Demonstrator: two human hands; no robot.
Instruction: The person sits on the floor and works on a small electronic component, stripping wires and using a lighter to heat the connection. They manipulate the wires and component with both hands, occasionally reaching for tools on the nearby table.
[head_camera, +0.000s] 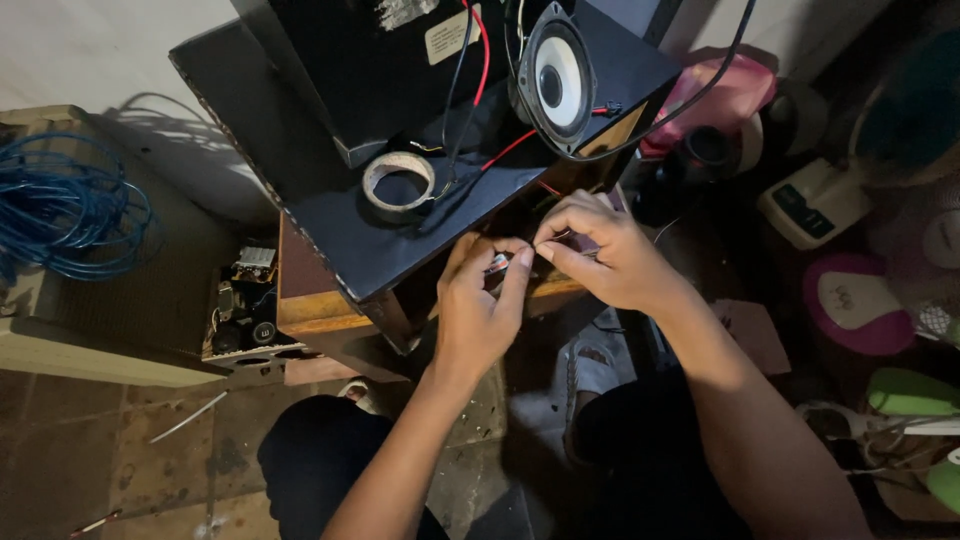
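Near the front edge of the black speaker box (330, 215), both hands meet. Left hand (478, 310) has its fingers (515, 275) pinched shut on a small red-and-white part (497, 264), held just off the box's near edge. Right hand (605, 255) pinches a thin wire (562, 237) right beside it, fingertips almost touching the left's. Far behind, a tape roll (398, 186) lies flat on the box, a speaker cone (556, 80) leans at the right, red wire (508, 150) trailing between. Blue cable (65, 215) coils far left.
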